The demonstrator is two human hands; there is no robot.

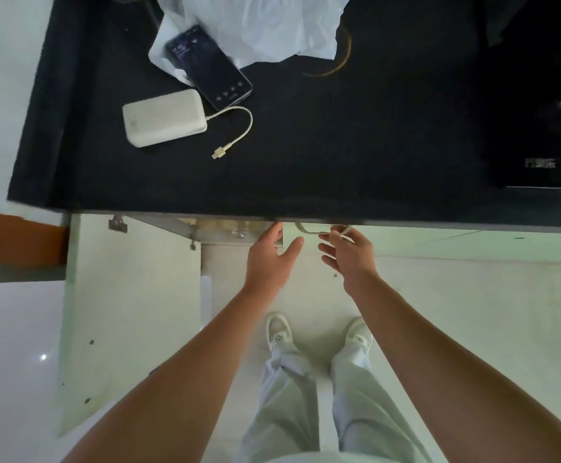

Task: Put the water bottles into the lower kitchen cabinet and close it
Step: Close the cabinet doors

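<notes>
1. Black countertop (339,145) overhangs both hands, and the lower cabinet (225,233) opens just beneath its front edge.
2. Left hand (272,259) is open, thumb spread. Its straight fingers reach up to the cabinet edge, and their tips are hidden under the counter lip.
3. Right hand (345,252) has its thumb and forefinger curled onto the metal handle (309,230), seemingly pinching it. The other fingers hang loose below.
4. Water bottles (239,230) show only as faint clear shapes inside the cabinet, just left of the left fingertips.
5. White door (132,312) stands swung wide, well left of the left fingers.
6. Closing looks like the step in hand. It would go best with the left fingers drawn clear of the opening first, then the wide door swung in by its free edge, with no fingertip near the hinge side.
7. White characters on the cooktop (539,163), far right of the right fingers, are too blurred to read. The phone (209,66) beyond the left fingers shows a lit screen, its digits too small to read.
</notes>
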